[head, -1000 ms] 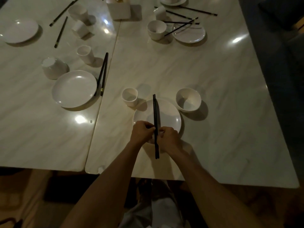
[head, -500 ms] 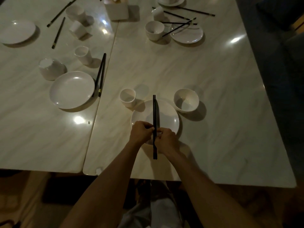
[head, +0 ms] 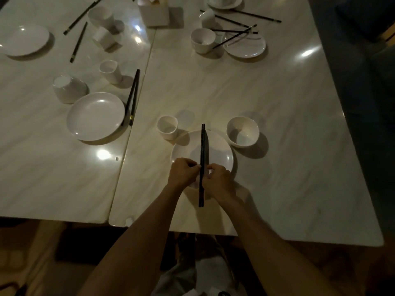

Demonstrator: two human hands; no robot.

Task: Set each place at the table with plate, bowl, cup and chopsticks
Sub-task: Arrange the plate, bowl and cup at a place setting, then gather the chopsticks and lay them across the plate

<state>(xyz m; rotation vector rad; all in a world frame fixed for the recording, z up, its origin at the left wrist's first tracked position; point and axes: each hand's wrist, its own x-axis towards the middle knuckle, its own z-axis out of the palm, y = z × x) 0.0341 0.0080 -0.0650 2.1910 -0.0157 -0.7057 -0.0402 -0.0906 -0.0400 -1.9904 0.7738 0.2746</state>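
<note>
A pair of black chopsticks (head: 202, 146) lies lengthwise over the middle of the white plate (head: 222, 150) in front of me. My left hand (head: 183, 172) pinches them from the left and my right hand (head: 215, 178) from the right, near their lower half. A white cup (head: 167, 127) stands at the plate's upper left and a white bowl (head: 243, 131) at its upper right. To the left is a second plate (head: 95, 116) with chopsticks (head: 133, 97) beside it, a cup (head: 110, 70) and an upturned bowl (head: 68, 88).
Two marble tables meet at a seam (head: 136, 99). Far right holds a bowl (head: 202, 39), a plate (head: 245, 47) and scattered chopsticks (head: 235, 32). Far left has a plate (head: 24, 40), cups (head: 100, 18) and loose chopsticks (head: 78, 42). A napkin box (head: 154, 12) sits at the back.
Both hands stay pinched on the chopsticks over the plate; the pair has hardly shifted. The view has drifted slightly.
</note>
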